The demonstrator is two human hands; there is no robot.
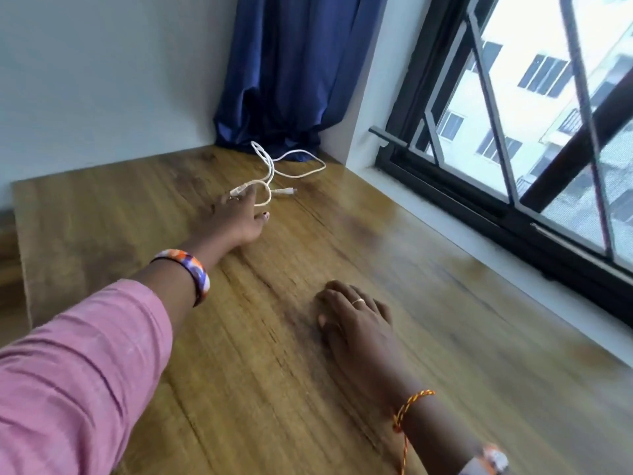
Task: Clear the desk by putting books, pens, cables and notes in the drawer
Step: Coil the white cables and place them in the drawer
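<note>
We see left hand point(236, 217) stretched out over desk point(428, 303), fingers on near loop of white cable point(274, 169); blur hides whether they pinch it, we cannot tell. Cable lies tangled at far side, just before blue curtain point(291, 70). Right hand point(356, 320) rests flat on desk, fingers relaxed, holding nothing. Window point(531, 114) at right

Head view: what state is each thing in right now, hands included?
white cable: loosely tangled on the desk's far corner, fingertips at its near loop
left hand: stretched out to the cable, grip unclear
right hand: flat on the desk, holding nothing
wooden desk: only the cable on it
blue curtain: bunched in the corner
</note>
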